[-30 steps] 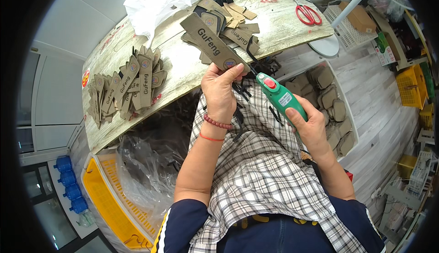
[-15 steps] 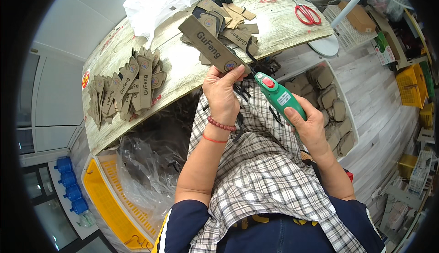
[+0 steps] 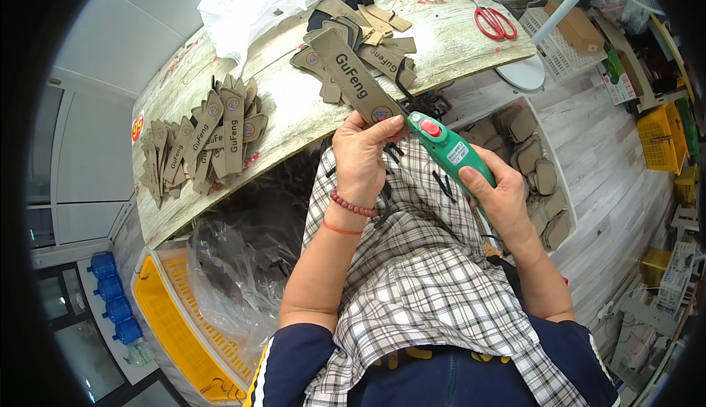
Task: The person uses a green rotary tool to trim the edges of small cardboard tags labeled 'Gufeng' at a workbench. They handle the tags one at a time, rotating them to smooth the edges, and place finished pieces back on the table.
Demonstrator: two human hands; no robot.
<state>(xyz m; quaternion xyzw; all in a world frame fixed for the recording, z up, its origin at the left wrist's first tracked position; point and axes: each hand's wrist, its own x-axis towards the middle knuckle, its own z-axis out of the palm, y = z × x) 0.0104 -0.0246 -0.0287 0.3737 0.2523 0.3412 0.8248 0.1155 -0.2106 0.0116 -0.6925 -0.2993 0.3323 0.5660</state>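
Observation:
My left hand (image 3: 362,153) pinches the lower end of a long tan fabric strap (image 3: 346,72) with dark lettering and a small emblem. My right hand (image 3: 500,190) is wrapped round a green handheld power tool (image 3: 448,148) with a red button, which looks like an electric cutter. The tool's head meets the strap's end beside my left fingertips; the working tip is hidden. Behind the strap lies a loose pile of tan and dark pieces (image 3: 382,58) on the worn table. Farther left, similar lettered straps (image 3: 234,131) lie fanned in a heap.
A white plastic bag (image 3: 272,17) and red-handled scissors (image 3: 494,23) lie on the table (image 3: 283,87). At right, a white bin (image 3: 562,194) holds stacked tan pieces. A yellow basket (image 3: 165,319) and clear plastic sheeting (image 3: 235,275) are at lower left. Dark scraps lie on my checked apron (image 3: 412,260).
The strap has swung slightly right and its lower end has come down a little, with my left hand moving along. The green tool stays against its end, shifted slightly.

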